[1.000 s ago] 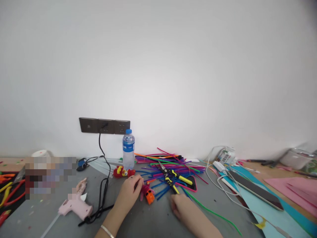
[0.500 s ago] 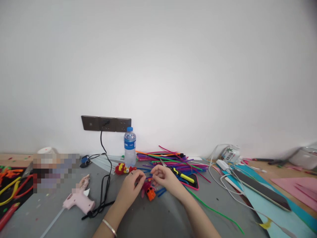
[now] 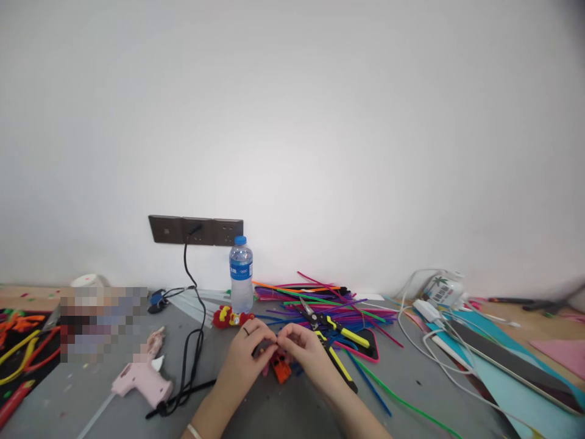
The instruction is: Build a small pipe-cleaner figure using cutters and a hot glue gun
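Observation:
My left hand (image 3: pixel 252 352) and my right hand (image 3: pixel 301 350) meet at the fingertips over the grey table. Both are closed in a pinch; whatever they hold is too small and hidden to name. Just below the fingertips lies a small orange and pink fuzzy figure (image 3: pixel 281 369), partly covered by my hands. Behind my left hand is a red and yellow fuzzy figure (image 3: pixel 228 317). Yellow-and-black pliers (image 3: pixel 340 330) lie to the right of my right hand, on a pile of coloured pipe cleaners (image 3: pixel 315 295).
A water bottle (image 3: pixel 241 277) stands by the wall. At the left lie a pink glue gun (image 3: pixel 145 379) and its black cable (image 3: pixel 197 341). On the right are a phone (image 3: pixel 512 363), white cables and coloured paper (image 3: pixel 484 335).
My hands have come together, fingertips now meeting above the orange figure. More of the yellow-and-black pliers shows beside my right hand. The view has shifted slightly.

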`<action>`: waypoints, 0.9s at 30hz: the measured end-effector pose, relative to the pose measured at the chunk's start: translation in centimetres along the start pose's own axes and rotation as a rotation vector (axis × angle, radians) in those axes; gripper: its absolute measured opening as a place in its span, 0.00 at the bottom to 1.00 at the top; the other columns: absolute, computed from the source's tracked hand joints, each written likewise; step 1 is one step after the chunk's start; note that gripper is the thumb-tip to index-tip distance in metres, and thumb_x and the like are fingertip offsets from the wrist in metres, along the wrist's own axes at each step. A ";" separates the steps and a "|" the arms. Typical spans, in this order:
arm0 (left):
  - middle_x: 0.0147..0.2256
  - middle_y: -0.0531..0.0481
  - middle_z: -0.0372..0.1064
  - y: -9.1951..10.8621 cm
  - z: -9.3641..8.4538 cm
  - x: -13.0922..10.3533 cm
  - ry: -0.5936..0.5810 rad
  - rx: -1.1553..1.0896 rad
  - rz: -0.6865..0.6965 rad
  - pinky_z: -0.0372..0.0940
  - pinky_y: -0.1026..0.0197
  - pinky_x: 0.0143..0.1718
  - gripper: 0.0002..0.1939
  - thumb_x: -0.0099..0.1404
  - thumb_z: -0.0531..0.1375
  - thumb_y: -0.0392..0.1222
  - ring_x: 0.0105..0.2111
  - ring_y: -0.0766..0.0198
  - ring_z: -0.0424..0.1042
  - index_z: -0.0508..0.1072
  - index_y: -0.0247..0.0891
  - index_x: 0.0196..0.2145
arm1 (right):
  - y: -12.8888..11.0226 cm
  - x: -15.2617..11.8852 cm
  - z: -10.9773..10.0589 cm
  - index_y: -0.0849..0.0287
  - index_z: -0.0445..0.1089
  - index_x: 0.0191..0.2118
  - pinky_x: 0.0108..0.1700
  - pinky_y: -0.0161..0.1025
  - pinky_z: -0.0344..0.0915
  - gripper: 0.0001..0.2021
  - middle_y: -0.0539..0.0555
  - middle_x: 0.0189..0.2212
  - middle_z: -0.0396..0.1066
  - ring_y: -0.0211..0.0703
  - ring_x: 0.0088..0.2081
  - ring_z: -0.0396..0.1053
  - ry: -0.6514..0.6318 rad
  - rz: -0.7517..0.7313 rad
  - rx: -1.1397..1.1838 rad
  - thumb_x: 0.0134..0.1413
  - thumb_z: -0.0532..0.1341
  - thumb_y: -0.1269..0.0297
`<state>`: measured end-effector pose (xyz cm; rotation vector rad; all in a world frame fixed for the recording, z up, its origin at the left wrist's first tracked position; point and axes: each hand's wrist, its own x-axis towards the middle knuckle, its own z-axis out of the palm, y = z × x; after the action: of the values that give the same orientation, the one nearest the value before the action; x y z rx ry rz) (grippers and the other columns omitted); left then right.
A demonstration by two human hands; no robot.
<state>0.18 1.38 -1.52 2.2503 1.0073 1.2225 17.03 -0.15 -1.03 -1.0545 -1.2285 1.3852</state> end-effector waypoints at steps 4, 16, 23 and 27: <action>0.31 0.50 0.69 0.3 -0.2 0.0 0.031 -0.017 0.014 0.65 0.61 0.37 0.08 0.62 0.58 0.31 0.34 0.61 0.69 0.72 0.40 0.28 | -0.1 -0.3 0.3 0.59 0.66 0.27 0.24 0.31 0.57 0.24 0.45 0.18 0.64 0.33 0.20 0.60 -0.009 0.007 -0.009 0.40 0.68 0.42; 0.32 0.50 0.66 1.3 -1.0 0.2 -0.064 -0.161 -0.083 0.63 0.63 0.32 0.06 0.67 0.55 0.37 0.29 0.63 0.67 0.70 0.39 0.32 | -2.7 -1.4 -1.7 0.57 0.67 0.34 0.42 0.40 0.63 0.05 0.53 0.35 0.68 0.44 0.38 0.67 -0.030 -0.478 -0.548 0.59 0.60 0.62; 0.33 0.50 0.66 1.4 -0.9 0.1 -0.143 -0.144 -0.033 0.63 0.63 0.34 0.08 0.68 0.54 0.37 0.31 0.63 0.67 0.70 0.40 0.31 | -3.0 -1.9 -1.5 0.56 0.66 0.33 0.43 0.40 0.60 0.05 0.52 0.34 0.68 0.44 0.40 0.66 -0.103 -0.499 -0.728 0.62 0.58 0.68; 0.33 0.49 0.66 1.4 -0.9 0.0 -0.166 -0.124 -0.027 0.63 0.62 0.35 0.08 0.68 0.53 0.38 0.33 0.61 0.67 0.70 0.40 0.31 | -3.1 -2.0 -1.5 0.56 0.66 0.33 0.42 0.40 0.60 0.05 0.51 0.33 0.67 0.43 0.39 0.65 -0.108 -0.478 -0.752 0.62 0.57 0.69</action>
<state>-0.02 0.42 -0.10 2.1932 0.8729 1.0379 19.20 -1.86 1.87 -1.0706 -2.0042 0.6117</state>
